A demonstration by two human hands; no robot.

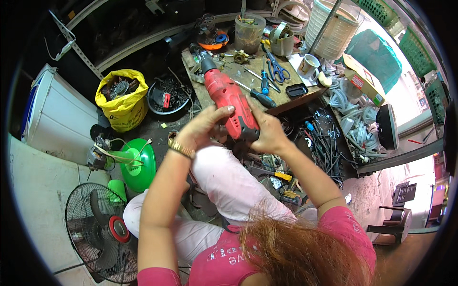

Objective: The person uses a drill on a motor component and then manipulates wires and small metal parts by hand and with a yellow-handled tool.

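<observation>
A red and black power drill (224, 93) is held above my knees, its dark chuck pointing away from me toward the work table. My left hand (205, 125) grips it from the left, thumb lying over the red housing; the other fingers are partly hidden beneath. My right hand (268, 129) wraps round its rear end from the right. On the wooden work table (281, 97) just beyond are screwdrivers (264, 97), blue-handled scissors (279, 71), a small black tray (296, 90) and a white mug (308, 66). Whether a bit sits in the chuck I cannot tell.
A yellow bag of parts (123, 107) and a basin of screws (168, 97) stand on the left. Nearer are a green round base (138, 164) and a standing fan (102, 229). Tools fill an open drawer (324, 143) at right, beside a cardboard box (365, 78).
</observation>
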